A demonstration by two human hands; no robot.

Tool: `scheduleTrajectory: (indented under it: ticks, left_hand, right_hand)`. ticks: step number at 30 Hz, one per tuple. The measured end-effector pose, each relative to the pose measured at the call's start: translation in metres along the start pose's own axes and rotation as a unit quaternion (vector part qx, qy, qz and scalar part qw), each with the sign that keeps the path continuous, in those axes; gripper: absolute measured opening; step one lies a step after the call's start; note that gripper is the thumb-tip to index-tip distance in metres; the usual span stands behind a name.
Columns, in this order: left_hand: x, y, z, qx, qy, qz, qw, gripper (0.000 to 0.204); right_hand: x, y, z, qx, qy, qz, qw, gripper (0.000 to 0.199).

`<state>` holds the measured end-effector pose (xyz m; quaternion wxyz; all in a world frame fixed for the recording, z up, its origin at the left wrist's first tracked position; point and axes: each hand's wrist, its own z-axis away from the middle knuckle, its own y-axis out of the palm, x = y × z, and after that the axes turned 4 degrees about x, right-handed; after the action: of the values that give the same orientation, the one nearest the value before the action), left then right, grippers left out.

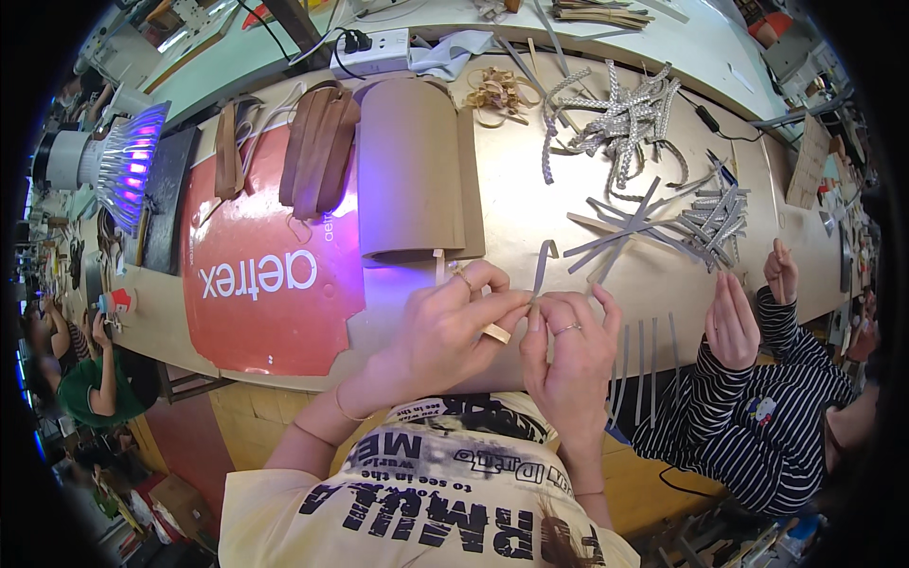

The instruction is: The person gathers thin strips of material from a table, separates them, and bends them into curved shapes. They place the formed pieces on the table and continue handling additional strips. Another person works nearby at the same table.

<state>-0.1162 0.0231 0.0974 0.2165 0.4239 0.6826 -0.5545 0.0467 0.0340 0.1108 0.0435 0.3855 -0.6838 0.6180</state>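
Note:
My left hand [454, 327] and my right hand [573, 355] meet above the table's near edge. Both pinch a narrow grey strip [544, 257], which rises from my fingertips and curls over at its top. A short pale tan piece [495, 332] pokes out beneath my left fingers; how it is held is hidden. Another pale strip end [439, 261] shows just beyond my left hand. To the right of the grey strip lies a loose crossed pile of flat grey strips [625, 230].
A brown roll [409, 161] stands beyond my left hand, beside a red sheet [275, 327] carrying bundled brown straps [320, 151]. Braided grey cords [625, 118] are heaped at the back. A lit lamp [133, 170] is at left. At right, a co-worker's hands [734, 322] are close by.

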Motion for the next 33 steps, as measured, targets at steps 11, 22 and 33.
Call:
scheduleTrajectory:
  ticks: [11, 22, 33]
  left_hand:
    - [0.014, -0.004, -0.005, -0.032, -0.069, 0.065, 0.995, 0.011]
    - [0.074, -0.142, 0.001, -0.463, -0.209, -0.022, 0.861, 0.016]
    - [0.031, -0.086, 0.013, -0.199, -0.062, 0.067, 0.976, 0.006]
  right_hand:
    - [-0.014, 0.004, -0.002, 0.032, -0.042, -0.061, 0.997, 0.007]
    - [-0.044, 0.030, 0.038, 0.297, 0.021, -0.009, 0.954, 0.016]
    - [-0.026, 0.033, 0.021, 0.125, 0.112, 0.050, 0.985, 0.015]
